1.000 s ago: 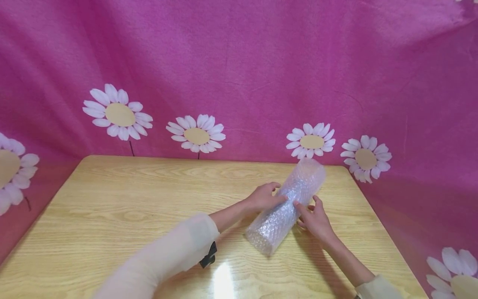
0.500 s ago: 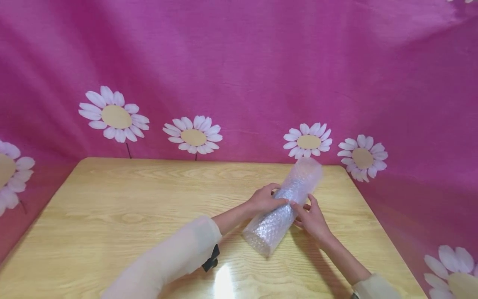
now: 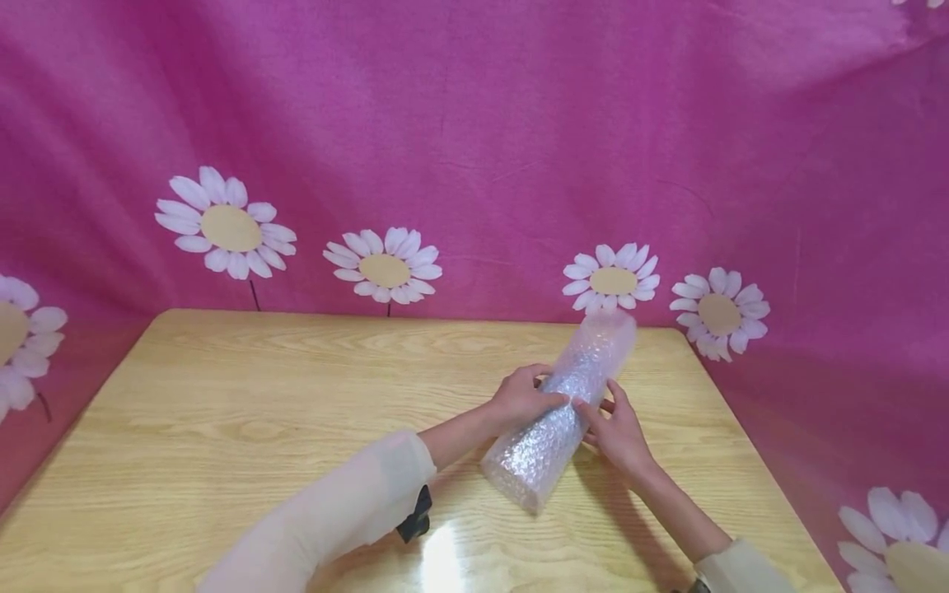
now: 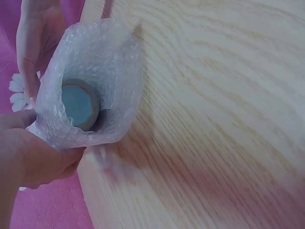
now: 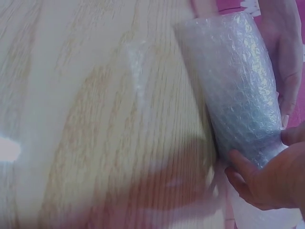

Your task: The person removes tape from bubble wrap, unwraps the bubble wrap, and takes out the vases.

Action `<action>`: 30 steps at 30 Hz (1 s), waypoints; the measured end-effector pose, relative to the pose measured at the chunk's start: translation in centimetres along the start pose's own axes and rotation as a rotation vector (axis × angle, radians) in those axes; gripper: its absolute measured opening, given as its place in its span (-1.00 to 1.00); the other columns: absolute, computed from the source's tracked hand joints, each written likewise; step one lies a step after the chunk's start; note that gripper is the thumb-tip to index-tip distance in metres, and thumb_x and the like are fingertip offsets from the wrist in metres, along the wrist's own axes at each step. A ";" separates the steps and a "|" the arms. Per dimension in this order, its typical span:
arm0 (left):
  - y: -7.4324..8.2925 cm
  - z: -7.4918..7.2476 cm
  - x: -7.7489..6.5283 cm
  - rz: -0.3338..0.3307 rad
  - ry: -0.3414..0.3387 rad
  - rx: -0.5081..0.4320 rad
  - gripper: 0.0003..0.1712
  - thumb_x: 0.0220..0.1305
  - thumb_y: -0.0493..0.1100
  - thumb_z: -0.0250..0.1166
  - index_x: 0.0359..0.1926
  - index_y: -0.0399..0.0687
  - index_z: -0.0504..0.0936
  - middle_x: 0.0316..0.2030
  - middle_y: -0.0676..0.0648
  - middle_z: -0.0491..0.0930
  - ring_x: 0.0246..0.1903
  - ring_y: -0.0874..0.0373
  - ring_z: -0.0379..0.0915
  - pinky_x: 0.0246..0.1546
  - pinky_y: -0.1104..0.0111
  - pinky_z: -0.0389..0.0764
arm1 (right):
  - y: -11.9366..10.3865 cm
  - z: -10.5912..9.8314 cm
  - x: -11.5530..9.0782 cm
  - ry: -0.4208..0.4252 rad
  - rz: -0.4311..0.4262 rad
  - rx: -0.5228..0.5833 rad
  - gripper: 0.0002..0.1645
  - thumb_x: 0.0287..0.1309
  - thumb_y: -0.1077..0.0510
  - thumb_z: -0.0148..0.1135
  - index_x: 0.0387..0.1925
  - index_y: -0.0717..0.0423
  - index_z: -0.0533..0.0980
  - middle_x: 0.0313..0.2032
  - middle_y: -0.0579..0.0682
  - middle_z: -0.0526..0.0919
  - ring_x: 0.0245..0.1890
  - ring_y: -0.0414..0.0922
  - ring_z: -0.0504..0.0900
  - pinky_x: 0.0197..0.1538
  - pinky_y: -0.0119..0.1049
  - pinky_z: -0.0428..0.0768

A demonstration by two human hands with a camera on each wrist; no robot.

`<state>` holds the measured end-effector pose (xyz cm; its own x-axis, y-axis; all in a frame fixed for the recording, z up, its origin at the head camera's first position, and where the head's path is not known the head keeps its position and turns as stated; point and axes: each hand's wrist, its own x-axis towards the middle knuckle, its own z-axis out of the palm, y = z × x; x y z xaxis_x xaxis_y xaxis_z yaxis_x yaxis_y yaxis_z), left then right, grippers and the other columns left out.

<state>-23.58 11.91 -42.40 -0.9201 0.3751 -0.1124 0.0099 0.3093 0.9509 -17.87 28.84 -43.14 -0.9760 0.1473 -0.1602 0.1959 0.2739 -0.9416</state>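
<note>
A tube of clear bubble wrap (image 3: pixel 539 451) slants over the right part of the wooden table, its near end open. Down that opening, the left wrist view shows a round item with a pale blue-green end and a tan rim (image 4: pixel 76 105); its kind is not clear. My left hand (image 3: pixel 522 400) holds the tube from the left, thumb on top. On the opposite side my right hand (image 3: pixel 619 431) grips it around the middle, thumb also on top. Both thumb tips nearly meet there. The fingers beneath the wrap are partly hidden.
The wooden table (image 3: pixel 282 412) has its back edge against a magenta curtain (image 3: pixel 474 148) printed with white daisies. This curtain also hangs along the left and right sides. A bright glare spot lies near the front.
Both hands keep their hold on the bubble wrap tube. Tube and hands shift very slightly left in the picture, as does the background. The thumbs have drawn closer together.
</note>
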 end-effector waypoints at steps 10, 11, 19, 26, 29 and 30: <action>0.1 -0.2 -0.9 -0.024 0.044 -0.034 -0.42 0.19 -0.18 0.47 0.22 -0.20 0.55 -0.03 -0.23 0.63 -0.20 0.04 0.61 -0.21 0.27 0.69 | -0.7 0.2 0.0 -0.020 -0.008 -0.039 -0.06 0.42 0.15 0.15 0.56 0.22 -0.19 0.31 0.47 0.20 0.08 0.28 0.54 -0.07 -0.13 0.70; 0.1 -0.2 -1.0 -0.020 0.051 -0.040 -0.41 0.18 -0.19 0.47 0.22 -0.20 0.55 -0.04 -0.23 0.64 -0.21 0.04 0.61 -0.22 0.28 0.69 | -0.8 0.2 0.0 -0.022 -0.011 -0.044 -0.06 0.42 0.15 0.16 0.56 0.21 -0.18 0.31 0.46 0.20 0.08 0.26 0.55 -0.08 -0.13 0.70; 0.4 -0.4 -1.5 -0.004 0.110 -0.091 -0.40 0.14 -0.21 0.49 0.21 -0.21 0.57 -0.13 -0.22 0.66 -0.27 0.04 0.63 -0.28 0.29 0.70 | -1.9 0.1 0.0 -0.035 -0.028 -0.105 0.01 0.39 0.12 0.21 0.56 0.23 -0.20 0.33 0.47 0.22 -0.04 0.09 0.60 -0.20 -0.25 0.71; 1.0 -0.7 -2.3 -0.020 0.146 -0.121 -0.40 0.13 -0.22 0.48 0.22 -0.20 0.57 -0.15 -0.21 0.66 -0.27 0.04 0.62 -0.29 0.27 0.71 | -2.9 0.2 -0.3 -0.073 -0.047 -0.100 0.00 0.40 0.12 0.20 0.56 0.23 -0.20 0.35 0.46 0.19 0.03 0.19 0.59 -0.07 -0.12 0.70; 1.0 -1.1 -2.8 -0.030 0.145 -0.137 -0.38 0.14 -0.21 0.48 0.23 -0.20 0.55 -0.16 -0.20 0.65 -0.26 0.03 0.62 -0.28 0.25 0.71 | -3.2 0.3 -0.4 -0.092 -0.068 -0.097 -0.01 0.39 0.12 0.21 0.56 0.24 -0.17 0.34 0.46 0.21 0.04 0.21 0.59 -0.05 -0.08 0.69; 1.0 -1.3 -2.9 -0.034 0.144 -0.143 -0.38 0.15 -0.21 0.48 0.23 -0.20 0.55 -0.15 -0.19 0.64 -0.25 0.03 0.62 -0.27 0.24 0.71 | -3.3 0.3 -0.5 -0.098 -0.073 -0.095 -0.01 0.39 0.13 0.22 0.56 0.24 -0.16 0.34 0.45 0.22 0.04 0.21 0.59 -0.04 -0.07 0.69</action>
<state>-21.40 10.05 -40.74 -0.9656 0.2347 -0.1121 -0.0680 0.1882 0.9798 -18.09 27.56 -40.04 -0.9917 0.0313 -0.1246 0.1273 0.3701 -0.9202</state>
